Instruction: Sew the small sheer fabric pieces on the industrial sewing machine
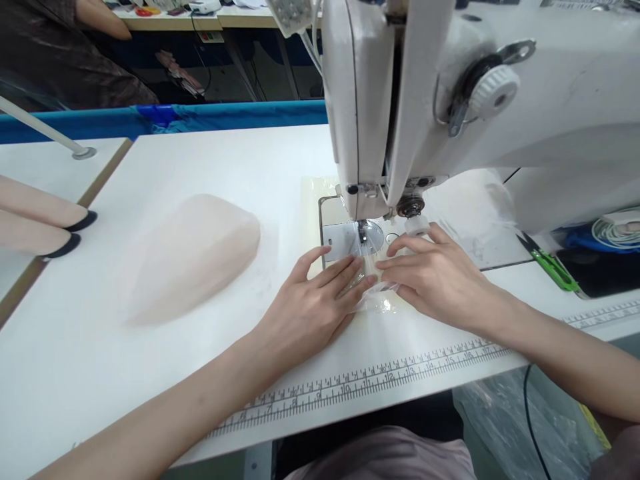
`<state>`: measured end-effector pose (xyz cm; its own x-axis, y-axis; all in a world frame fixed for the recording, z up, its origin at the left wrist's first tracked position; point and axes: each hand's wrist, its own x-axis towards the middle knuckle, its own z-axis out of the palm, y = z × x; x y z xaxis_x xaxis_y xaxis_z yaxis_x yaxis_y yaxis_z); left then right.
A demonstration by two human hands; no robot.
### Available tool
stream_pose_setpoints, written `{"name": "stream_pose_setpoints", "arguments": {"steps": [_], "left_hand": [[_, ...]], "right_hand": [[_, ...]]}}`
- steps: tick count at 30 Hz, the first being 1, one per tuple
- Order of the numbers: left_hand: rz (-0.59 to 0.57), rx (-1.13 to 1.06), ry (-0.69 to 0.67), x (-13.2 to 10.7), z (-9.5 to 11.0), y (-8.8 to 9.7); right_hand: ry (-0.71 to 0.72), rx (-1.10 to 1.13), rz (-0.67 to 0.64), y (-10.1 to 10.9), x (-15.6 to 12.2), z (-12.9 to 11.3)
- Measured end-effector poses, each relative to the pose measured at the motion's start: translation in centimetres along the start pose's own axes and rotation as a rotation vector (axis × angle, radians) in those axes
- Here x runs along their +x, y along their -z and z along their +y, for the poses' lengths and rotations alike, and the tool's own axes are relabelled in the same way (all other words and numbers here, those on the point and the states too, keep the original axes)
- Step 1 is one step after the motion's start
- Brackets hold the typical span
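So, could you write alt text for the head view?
A person's left hand and right hand touch translucent material at a white sewing machine. A pale sheer piece lies left on the table; green-handled scissors lie right.

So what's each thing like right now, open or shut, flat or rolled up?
Left hand, open, palm down
Right hand, fingers bent
Sheer material between them, wrinkled
Pale fabric piece, spread on the table
White cable, coiled
Green-handled snips, lying down
Sewing machine, can't tell if it's running
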<state>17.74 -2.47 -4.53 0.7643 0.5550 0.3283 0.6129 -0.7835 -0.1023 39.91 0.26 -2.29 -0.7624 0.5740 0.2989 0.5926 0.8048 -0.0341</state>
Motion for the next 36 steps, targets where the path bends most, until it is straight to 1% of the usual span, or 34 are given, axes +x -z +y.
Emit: {"name": "stream_pose_setpoints", "arguments": {"steps": [6, 13, 17, 19, 22, 25, 27, 29, 36], "left_hand": [[0.039, 0.001, 0.007, 0.5, -1.2, -0.8], [0.06, 0.007, 0.038, 1.0, -2.6, -1.7], [0.059, 0.019, 0.054, 1.3, -2.9, -2.0], [0.062, 0.018, 0.069, 1.4, -2.8, -1.9], [0.067, 0.023, 0.09, 1.3, -2.0, -1.5], [0.06, 0.062, 0.054, 0.9, -0.9, -1.1], [0.055, 0.092, 0.026, 0.5, -0.2, -0.8], [0.049, 0.103, 0.027, 0.2, 0.2, -0.7], [0.059, 0.077, 0.039, 0.1, 0.1, -0.6]], "right_hand": [[-0.014, -0.026, 0.061, -1.1, 0.2, 0.8], [-0.008, -0.108, 0.215, -2.8, 0.8, 1.7], [-0.02, -0.155, 0.252, -3.5, 1.0, 2.1], [-0.018, -0.178, 0.266, -3.6, 1.0, 2.1], [0.057, -0.212, 0.301, -3.5, 0.8, 1.7], [0.135, -0.225, 0.306, -3.1, 0.4, 1.4], [0.165, -0.243, 0.303, -2.9, 0.2, 1.2], [0.182, -0.266, 0.301, -2.7, 0.2, 1.1], [0.188, -0.263, 0.299, -2.6, 0.3, 1.1]]}}
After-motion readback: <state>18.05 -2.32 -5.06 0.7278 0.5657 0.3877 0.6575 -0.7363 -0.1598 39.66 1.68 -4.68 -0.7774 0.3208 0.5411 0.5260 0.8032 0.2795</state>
